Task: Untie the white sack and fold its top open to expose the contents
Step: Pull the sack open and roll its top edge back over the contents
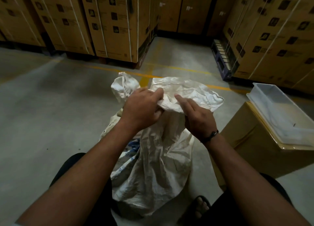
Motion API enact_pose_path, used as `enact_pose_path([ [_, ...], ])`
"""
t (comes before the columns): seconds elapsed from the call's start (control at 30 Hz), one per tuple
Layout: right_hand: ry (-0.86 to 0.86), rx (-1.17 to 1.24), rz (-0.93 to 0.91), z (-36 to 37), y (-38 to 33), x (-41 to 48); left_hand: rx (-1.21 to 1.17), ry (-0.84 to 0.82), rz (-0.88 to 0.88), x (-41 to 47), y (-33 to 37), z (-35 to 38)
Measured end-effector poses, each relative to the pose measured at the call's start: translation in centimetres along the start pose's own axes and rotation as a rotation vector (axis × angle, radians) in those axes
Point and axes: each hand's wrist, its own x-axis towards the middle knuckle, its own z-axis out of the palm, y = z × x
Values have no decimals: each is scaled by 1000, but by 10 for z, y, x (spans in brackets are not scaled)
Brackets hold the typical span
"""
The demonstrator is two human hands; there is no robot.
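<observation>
Both hands on sack top

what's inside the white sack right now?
Nothing visible yet. The white sack has its top bunched shut under the left hand and right hand, so crumpled fabric covers the contents.

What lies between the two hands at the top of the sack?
Head view: only the white sack's bunched top fabric lies between left hand and right hand; both touch it.
</observation>
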Motion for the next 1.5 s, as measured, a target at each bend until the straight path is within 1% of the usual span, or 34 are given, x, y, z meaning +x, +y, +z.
enact_pose_path([
  [0.07, -29, -15, -12, -2, -5, 0, -24, -13, -38, -3, -2, 3],
  [0.17, -29, -74, 20, -5, -9, 3, -34, 0, 6, -11, -5, 14],
  [0.23, -55, -81, 71, -5, -10, 1, -50, -29, -2, -13, -11, 19],
  [0.33, -143, 10, 176, -7, -7, -3, -5, -78, -29, -18, -18, 24],
  [0.37, -180, 32, 184, -9, -5, -3, -12, -97, -29, -22, -20, 25],
  [0.47, -259, 59, 117, -8, -5, -4, -84, -164, -62, -32, -21, 24],
  [0.57, -301, 110, 139, -4, -8, -1, -89, -198, -100, -35, -25, 22],
  [0.63, -320, 84, 123, -3, -8, -1, -50, -192, -59, -36, -33, 20],
  [0.73, -342, 128, 47, -9, -2, -7, 5, -153, 105, -37, -51, 17],
  [0.8, -314, 143, -4, -16, 4, -10, -99, -186, 155, -38, -58, 13],
  [0.87, -250, 106, -53, -20, 9, -11, -213, -250, 101, -40, -56, 11],
  [0.9, -223, 92, -78, -22, 9, -11, -229, -281, 73, -41, -54, 11],
  [1.07, -115, -20, -179, -23, -1, -12, -47, -360, 101, -42, -50, 14],
  [1.13, -56, -71, -157, -23, -4, -13, -49, -359, 94, -40, -47, 12],
  [1.23, 16, -117, -120, -20, -9, -14, -109, -296, 73, -36, -40, 6],
  [1.33, 19, -122, -68, -14, -17, -14, -161, -208, 19, -35, -39, 0],
  [1.5, 64, -56, 23, -12, -22, -12, -77, -260, -42, -32, -36, -3],
])
